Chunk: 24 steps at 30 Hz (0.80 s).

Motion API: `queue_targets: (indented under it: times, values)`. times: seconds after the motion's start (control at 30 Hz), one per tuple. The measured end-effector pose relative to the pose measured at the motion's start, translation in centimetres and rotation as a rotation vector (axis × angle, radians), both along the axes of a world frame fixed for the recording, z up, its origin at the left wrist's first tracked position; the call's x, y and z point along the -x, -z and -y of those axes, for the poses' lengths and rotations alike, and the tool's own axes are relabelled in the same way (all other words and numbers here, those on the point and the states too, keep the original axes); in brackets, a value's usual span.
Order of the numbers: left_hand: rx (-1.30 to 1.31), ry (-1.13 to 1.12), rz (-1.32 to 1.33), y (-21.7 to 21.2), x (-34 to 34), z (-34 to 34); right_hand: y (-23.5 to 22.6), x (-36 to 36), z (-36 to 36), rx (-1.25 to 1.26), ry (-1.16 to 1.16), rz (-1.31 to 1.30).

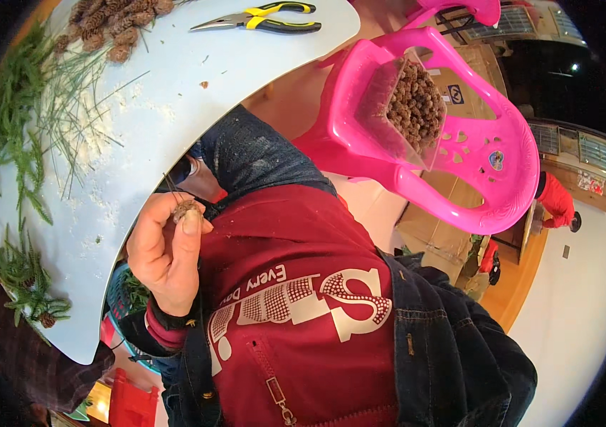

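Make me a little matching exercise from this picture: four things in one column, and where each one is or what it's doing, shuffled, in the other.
Things
1. Pliers
2. Clear bin
3. Left hand
4. Green sprigs

Places and states
A. On the pink chair
B. Spread along the left side of the white table
C. Near the table's far edge, with yellow-and-black handles
D. Pinching a small brown cone-like piece between thumb and finger

Right pairs: 1-C, 2-A, 3-D, 4-B
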State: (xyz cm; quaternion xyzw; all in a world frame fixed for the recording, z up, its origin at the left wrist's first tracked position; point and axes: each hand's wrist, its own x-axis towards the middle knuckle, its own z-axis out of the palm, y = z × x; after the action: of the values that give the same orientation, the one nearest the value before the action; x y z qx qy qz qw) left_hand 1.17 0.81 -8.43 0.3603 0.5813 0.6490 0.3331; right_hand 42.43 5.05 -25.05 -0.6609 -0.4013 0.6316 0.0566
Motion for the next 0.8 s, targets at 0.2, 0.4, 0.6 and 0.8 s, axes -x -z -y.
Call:
queue_targets:
  times: [0.2,0.4,0.6,0.8]
  values:
    - [0.004,-0.013,-0.01,0.0,0.2,0.7,-2.3,0.1,-0.8,0.066,-0.17,0.018]
    - [0.012,0.002,-0.009,-0.1,0.0,1.0,-3.6,1.9,-2.0,0.137,-0.294,0.05]
    - [-0.028,0.021,0.003,0.4,0.0,0.7,-5.4,-4.0,-3.3,0.354,-0.427,-0.024]
    - [-0.007,-0.002,0.033,0.8,-0.1,0.7,-8.7,-10.9,-5.7,0.534,-0.35,-0.021]
